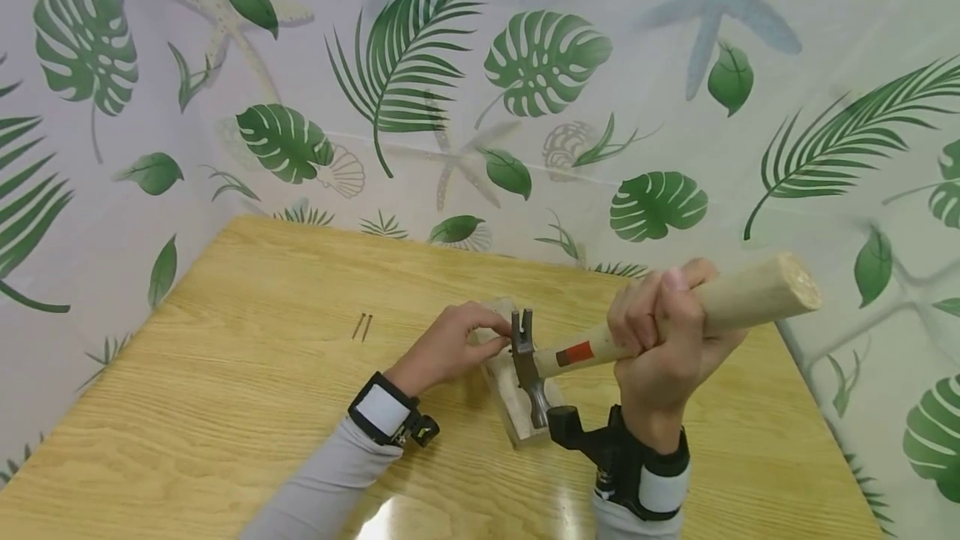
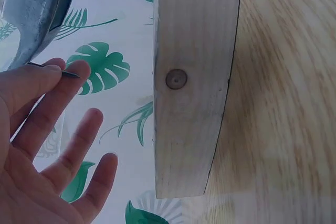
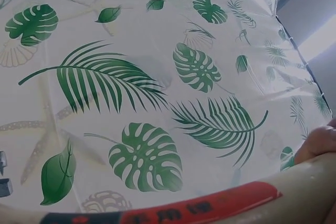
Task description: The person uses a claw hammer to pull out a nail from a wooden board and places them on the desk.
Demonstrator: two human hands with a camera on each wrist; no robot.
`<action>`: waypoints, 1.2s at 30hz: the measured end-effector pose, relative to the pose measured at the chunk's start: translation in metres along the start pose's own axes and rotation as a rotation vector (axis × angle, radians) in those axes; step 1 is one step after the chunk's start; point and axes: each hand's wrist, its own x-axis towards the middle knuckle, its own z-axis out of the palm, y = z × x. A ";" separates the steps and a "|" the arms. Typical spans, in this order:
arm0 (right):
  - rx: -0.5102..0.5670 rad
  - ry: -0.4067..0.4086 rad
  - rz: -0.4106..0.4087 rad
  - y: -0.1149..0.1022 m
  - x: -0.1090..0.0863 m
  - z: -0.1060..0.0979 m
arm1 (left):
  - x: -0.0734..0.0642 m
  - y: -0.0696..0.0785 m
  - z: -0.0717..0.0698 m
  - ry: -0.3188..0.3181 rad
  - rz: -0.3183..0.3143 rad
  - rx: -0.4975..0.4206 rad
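My left hand (image 1: 450, 346) is over a pale wooden block (image 1: 512, 407). In the left wrist view, its thumb and index finger pinch a thin dark nail (image 2: 69, 74), while the other fingers spread loosely. The block's side, with a round knot (image 2: 176, 78), stands beside that hand. My right hand (image 1: 670, 332) grips the wooden handle of a claw hammer (image 1: 529, 373), its butt end raised toward the right. The hammer's metal head overlaps the block in the head view, close to the left fingertips. Red and black bands mark the handle (image 3: 199, 208) in the right wrist view.
Two loose nails (image 1: 366, 327) lie on the wood-grain table (image 1: 262, 407), left of the block. A leaf-printed white sheet (image 1: 450, 65) hangs behind and around the table. Black camera straps (image 1: 386, 408) circle both wrists.
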 end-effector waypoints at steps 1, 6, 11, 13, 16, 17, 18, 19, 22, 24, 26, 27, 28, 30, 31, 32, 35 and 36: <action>0.001 -0.005 0.005 0.000 0.000 0.000 | 0.000 0.000 0.000 -0.002 0.003 -0.003; 0.008 -0.026 0.026 -0.001 0.000 0.000 | 0.000 -0.002 -0.002 0.003 0.023 0.008; 0.008 -0.036 0.051 0.000 -0.001 0.000 | -0.001 -0.003 -0.005 0.054 -0.001 0.024; 0.003 -0.039 0.057 0.000 -0.001 0.000 | -0.001 -0.002 -0.008 0.081 -0.025 0.019; -0.007 -0.038 0.061 -0.001 0.000 0.000 | -0.001 -0.003 -0.013 0.104 -0.068 -0.005; -0.008 -0.038 0.062 -0.001 0.000 0.000 | -0.001 -0.003 -0.015 0.108 -0.081 -0.009; -0.008 -0.038 0.064 -0.001 0.001 0.000 | -0.002 -0.004 -0.018 0.110 -0.093 -0.014; -0.009 -0.037 0.065 -0.001 0.001 0.000 | -0.002 -0.005 -0.020 0.114 -0.105 -0.017; -0.013 -0.036 0.064 -0.002 0.001 0.001 | -0.004 -0.009 -0.030 0.125 -0.130 0.000; -0.014 -0.031 0.064 -0.002 0.001 0.001 | -0.006 -0.013 -0.039 0.137 -0.156 0.017; -0.017 -0.028 0.062 -0.002 0.002 0.001 | -0.009 -0.018 -0.050 0.141 -0.202 0.037; -0.021 -0.025 0.062 -0.002 0.002 0.001 | -0.012 -0.021 -0.056 0.140 -0.235 0.043; -0.024 -0.024 0.061 -0.002 0.002 0.001 | -0.014 -0.024 -0.062 0.136 -0.274 0.054; -0.034 -0.022 0.062 -0.002 0.002 0.000 | -0.021 -0.031 -0.074 0.122 -0.361 0.085; -0.044 -0.022 0.061 -0.002 0.001 0.000 | -0.024 -0.034 -0.080 0.112 -0.411 0.097; -0.056 -0.019 0.062 -0.002 0.001 0.000 | -0.027 -0.037 -0.085 0.103 -0.459 0.112; -0.093 -0.016 0.065 -0.002 0.001 0.000 | -0.035 -0.043 -0.098 0.065 -0.587 0.145; -0.103 -0.015 0.069 -0.002 0.001 -0.001 | -0.038 -0.044 -0.101 0.048 -0.625 0.152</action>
